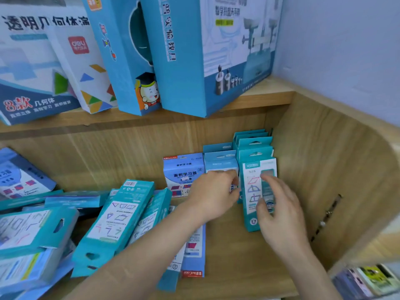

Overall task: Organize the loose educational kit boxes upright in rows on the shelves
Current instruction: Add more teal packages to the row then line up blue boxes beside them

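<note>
A row of teal kit boxes (253,146) stands upright against the right wall of the lower shelf. My right hand (279,215) grips the front teal box (251,191) of that row, fingers on its face. Just left of it, my left hand (214,195) rests on a light-blue upright box (220,163). A blue-and-white box (184,172) stands upright further left. Several loose teal boxes (114,219) lie flat in a heap on the left of the shelf.
Large blue kit boxes (194,53) and a white tangram box (84,70) lean on the upper shelf (266,94). The wooden side wall (333,169) closes the shelf at right. Colourful packs (368,280) sit at the lower right corner.
</note>
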A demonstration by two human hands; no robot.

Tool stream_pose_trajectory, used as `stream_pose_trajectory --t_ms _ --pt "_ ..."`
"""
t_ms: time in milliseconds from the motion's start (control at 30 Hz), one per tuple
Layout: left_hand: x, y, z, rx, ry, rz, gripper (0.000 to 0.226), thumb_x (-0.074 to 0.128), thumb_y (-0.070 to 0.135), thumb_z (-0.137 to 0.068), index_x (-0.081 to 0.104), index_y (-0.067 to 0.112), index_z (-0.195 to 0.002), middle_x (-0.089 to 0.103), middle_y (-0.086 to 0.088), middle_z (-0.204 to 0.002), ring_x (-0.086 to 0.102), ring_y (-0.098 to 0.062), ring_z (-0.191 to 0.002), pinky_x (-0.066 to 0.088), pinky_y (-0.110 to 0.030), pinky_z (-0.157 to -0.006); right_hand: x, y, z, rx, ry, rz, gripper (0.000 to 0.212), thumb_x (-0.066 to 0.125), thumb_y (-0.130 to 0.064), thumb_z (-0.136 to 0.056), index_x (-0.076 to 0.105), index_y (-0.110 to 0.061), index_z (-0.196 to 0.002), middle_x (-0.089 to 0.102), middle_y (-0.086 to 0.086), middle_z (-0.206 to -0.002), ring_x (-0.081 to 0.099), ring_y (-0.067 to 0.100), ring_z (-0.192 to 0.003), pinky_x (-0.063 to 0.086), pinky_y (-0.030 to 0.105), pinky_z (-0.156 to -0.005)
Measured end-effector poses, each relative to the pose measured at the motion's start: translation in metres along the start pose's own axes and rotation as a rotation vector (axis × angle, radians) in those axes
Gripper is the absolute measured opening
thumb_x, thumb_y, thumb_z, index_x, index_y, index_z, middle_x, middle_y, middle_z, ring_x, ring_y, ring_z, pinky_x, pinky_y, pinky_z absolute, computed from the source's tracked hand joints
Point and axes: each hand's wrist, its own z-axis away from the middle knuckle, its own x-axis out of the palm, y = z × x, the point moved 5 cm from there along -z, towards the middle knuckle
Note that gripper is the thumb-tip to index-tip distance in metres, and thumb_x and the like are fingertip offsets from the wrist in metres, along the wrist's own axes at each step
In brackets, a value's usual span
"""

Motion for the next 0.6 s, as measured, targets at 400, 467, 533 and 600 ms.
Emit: stream_pose_trajectory --t_ms 400,467,533,600 --pt "-0.044 -0.112 0.177 -0.270 0.422 0.096 0.018 0.053 0.028 -0.080 0.069 0.026 -0.088 0.069 0.013 -0.090 0.059 -0.005 -0.082 0.047 -0.024 -0.073 0.053 -0.026 0.044 0.165 -0.435 -0.757 0.037 0.063 0.006 -0.083 0.064 -0.026 -0.101 0.068 -0.004 -0.106 0.063 -0.002 -0.096 0.046 0.008 -0.084" --pt "-0.042 -0.130 0.200 -0.372 0.437 0.060 0.015 0.060 0.022 -0.082 0.068 0.027 -0.093 0.067 0.012 -0.098 0.057 -0.007 -0.087 0.042 -0.019 -0.073 0.062 -0.034 0.048 0.171 -0.487 -0.793 0.035 0.062 0.005 -0.084 0.063 -0.027 -0.100 0.068 -0.006 -0.106 0.063 -0.003 -0.094 0.045 0.006 -0.083" --pt "-0.034 -0.144 0.220 -0.472 0.382 0.019 0.023 0.067 0.022 -0.083 0.065 0.026 -0.105 0.063 0.009 -0.112 0.056 -0.012 -0.102 0.042 -0.022 -0.080 0.073 -0.049 0.055 0.140 -0.533 -0.768 0.036 0.063 0.000 -0.085 0.062 -0.033 -0.100 0.066 -0.012 -0.107 0.062 -0.003 -0.097 0.045 0.006 -0.084" --pt "-0.022 -0.152 0.229 -0.510 0.298 -0.023 0.038 0.067 0.031 -0.084 0.058 0.022 -0.120 0.054 0.004 -0.126 0.050 -0.017 -0.116 0.043 -0.029 -0.093 0.080 -0.065 0.062 0.059 -0.547 -0.674 0.037 0.066 -0.008 -0.085 0.059 -0.041 -0.103 0.064 -0.016 -0.110 0.060 -0.002 -0.102 0.042 0.007 -0.086"
